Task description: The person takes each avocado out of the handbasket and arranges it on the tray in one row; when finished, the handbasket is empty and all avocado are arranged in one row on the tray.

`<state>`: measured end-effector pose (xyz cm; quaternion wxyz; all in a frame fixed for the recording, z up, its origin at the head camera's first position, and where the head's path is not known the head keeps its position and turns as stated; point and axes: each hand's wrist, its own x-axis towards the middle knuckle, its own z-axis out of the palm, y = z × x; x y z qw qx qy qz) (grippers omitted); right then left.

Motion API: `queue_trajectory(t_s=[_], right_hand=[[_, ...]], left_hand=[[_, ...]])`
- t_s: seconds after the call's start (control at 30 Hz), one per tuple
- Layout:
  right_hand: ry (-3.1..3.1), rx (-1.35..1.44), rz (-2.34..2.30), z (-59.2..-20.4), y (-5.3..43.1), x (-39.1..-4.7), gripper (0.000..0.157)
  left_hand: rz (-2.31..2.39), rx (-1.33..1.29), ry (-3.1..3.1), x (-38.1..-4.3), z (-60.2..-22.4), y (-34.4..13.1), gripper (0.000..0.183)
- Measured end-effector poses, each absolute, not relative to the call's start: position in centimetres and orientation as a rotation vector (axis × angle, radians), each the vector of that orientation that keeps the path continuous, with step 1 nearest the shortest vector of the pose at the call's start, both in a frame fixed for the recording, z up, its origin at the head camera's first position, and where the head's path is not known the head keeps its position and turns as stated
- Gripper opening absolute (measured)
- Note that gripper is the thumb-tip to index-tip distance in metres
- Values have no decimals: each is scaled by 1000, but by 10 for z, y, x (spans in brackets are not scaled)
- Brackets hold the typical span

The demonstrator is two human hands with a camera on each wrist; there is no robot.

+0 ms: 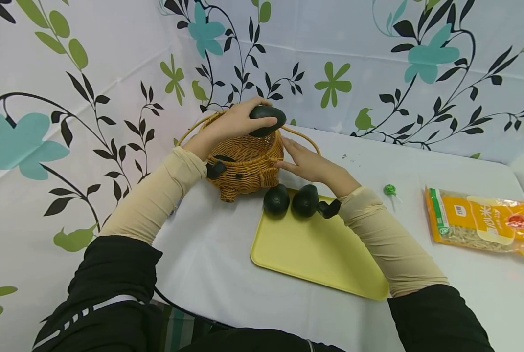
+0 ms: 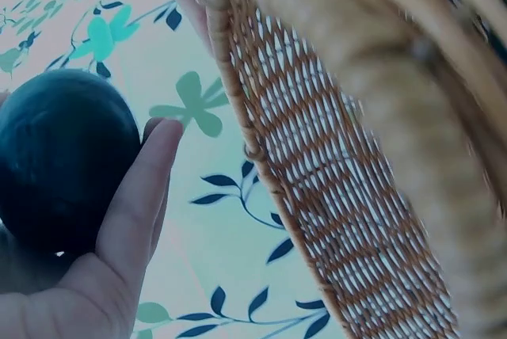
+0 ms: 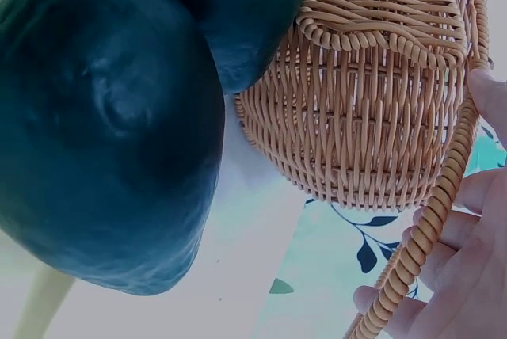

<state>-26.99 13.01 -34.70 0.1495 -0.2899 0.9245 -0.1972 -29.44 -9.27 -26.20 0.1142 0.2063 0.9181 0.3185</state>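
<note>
Gripping one avocado (image 1: 268, 121) in left hand (image 1: 239, 120), thumb along one side, fingers round the other. Held up off the table; from head view, over the far right part of the mouth of the basket (image 1: 248, 168). In left wrist view, apart from the rim. Cannot tell exact height.

Right hand (image 1: 306, 161) at basket's right side: fingers fairly straight, thumb spread away from them. In right wrist view, thumb at the rim by the base of the handle (image 3: 432, 232), other fingers behind it, slightly bent. Looks like a light touch, not a grip; cannot tell pressure.

Basket: tan wicker, upright on white table (image 1: 217, 274), stubby woven foot in front. Dark shape at near left of its mouth, partly behind black wrist camera (image 1: 216, 169); cannot tell what.

Two more avocados (image 1: 305, 201) side by side just in front of basket, at far left corner of yellow tray (image 1: 306, 247). Both dark green, same as the held one. Rest of tray running toward the person, partly under right forearm.

Further right: green-topped lollipop (image 1: 389, 189), then orange-and-clear food packet (image 1: 486, 222) lying flat near table's right side. Behind everything, white backdrop (image 1: 306, 49) with teal flowers, green and black leaves.
</note>
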Motion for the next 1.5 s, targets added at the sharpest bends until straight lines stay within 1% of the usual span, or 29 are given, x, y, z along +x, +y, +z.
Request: queue_trajectory(t_s=[0.27,0.7,0.9,1.27,1.5], right_hand=[[2658,-825,-588,-345,136,-268,80],[2659,-770,-623,-343,148,-265,80],[2666,-795,-655,-342,158,-265,79],[2706,-675,-672,-339,205,-259,80],[2746,-610,-660,-340,231,-256,78]], left_hand=[[975,560,2742,-285,-260,-82,69],[1067,606,2744,-273,-261,-69,65],[1109,638,2714,-262,-261,-60,57],[1131,709,2675,-247,-257,-33,49],[1157,713,2637,-241,-261,-15,52]])
